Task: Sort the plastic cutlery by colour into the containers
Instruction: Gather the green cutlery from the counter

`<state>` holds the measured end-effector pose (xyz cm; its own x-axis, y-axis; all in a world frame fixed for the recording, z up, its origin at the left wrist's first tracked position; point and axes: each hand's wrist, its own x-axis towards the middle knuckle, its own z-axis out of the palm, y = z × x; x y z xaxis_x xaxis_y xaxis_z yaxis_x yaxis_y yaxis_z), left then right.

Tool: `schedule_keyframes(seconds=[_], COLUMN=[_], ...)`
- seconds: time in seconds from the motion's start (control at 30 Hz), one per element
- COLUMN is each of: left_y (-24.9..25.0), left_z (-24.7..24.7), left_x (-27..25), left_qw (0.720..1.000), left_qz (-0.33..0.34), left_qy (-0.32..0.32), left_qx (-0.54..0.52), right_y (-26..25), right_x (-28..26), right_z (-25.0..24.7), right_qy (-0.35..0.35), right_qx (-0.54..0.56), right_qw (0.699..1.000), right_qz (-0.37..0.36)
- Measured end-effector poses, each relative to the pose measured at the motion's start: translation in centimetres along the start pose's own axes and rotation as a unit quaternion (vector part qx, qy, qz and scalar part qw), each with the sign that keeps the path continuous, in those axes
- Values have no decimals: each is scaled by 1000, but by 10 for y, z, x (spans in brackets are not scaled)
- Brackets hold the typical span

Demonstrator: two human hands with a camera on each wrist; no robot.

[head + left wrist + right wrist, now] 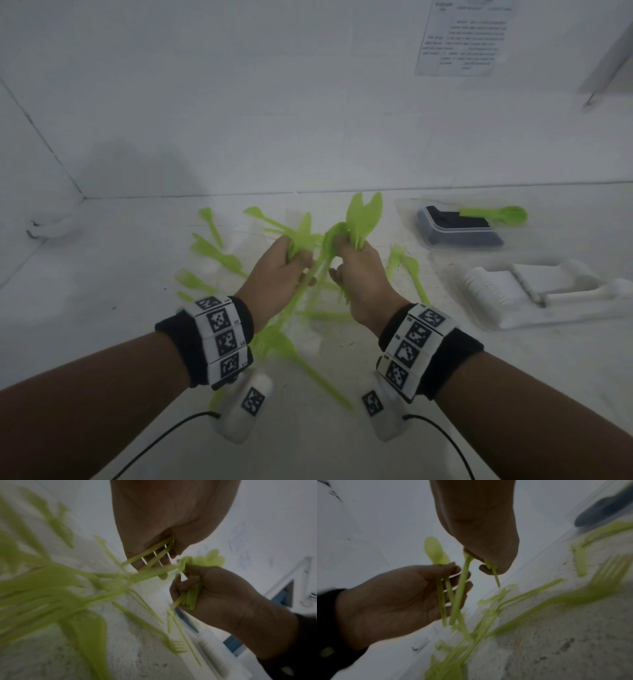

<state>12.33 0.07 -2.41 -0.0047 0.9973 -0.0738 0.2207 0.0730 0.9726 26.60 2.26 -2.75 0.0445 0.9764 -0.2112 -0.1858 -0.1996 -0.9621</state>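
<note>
At frame centre, green spoons point(363, 216) are gripped by the right hand point(363, 274); more green cutlery point(303, 233) is clutched by the left hand point(277, 274).

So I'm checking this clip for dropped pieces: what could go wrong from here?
1. Both hands hold loose green bunches: the left hand grips a few pieces, the right hand a fan of them. One may slip out as they meet.
2. Handles hang down toward the green pile on the table and could snag it.
3. The dark container already has green spoons overhanging its rim; adding more might tip them out.
</note>
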Motion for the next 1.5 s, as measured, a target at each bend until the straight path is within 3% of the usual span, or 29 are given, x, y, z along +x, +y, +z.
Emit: schedule_keyframes(seconds=[0.13,0.27,0.37,0.47,0.63,0.77,0.83,0.93,1.13,1.23,1.33,1.5], left_y=[0,6,11,13,12,2,-4,-8,-6,4,11,16], left_z=[-11,-9,1,7,5,-9,-17,-18,-5,0,0,-3], left_x=[1,4,3,3,-2,4,8,9,-3,-13,-14,-7], left_qw=[998,995,998,999,998,999,995,992,984,989,995,999], left_qz=[-49,-92,-56,-13,-23,6,22,14,95,78,10,-19], left_qy=[24,10,8,10,-30,48,56,41,-4,-53,-75,-46], left_qx=[-26,-30,-33,-35,-52,23,83,114,150,110,61,14], right_y=[-6,-2,5,12,11,6,3,2,7,9,8,9], right_x=[7,-2,-10,-10,-6,4,7,3,-8,-8,-9,-14], right_z=[-14,-8,5,12,8,1,-1,4,14,13,11,15], right_qy=[22,-47,-83,-74,-56,50,65,41,-10,-17,-45,-77], right_qx=[13,-14,-16,-7,46,58,68,60,45,44,45,61], right_qw=[1000,999,996,997,997,997,995,997,999,999,998,995], right_qz=[8,6,1,-9,2,15,23,20,8,11,4,1])
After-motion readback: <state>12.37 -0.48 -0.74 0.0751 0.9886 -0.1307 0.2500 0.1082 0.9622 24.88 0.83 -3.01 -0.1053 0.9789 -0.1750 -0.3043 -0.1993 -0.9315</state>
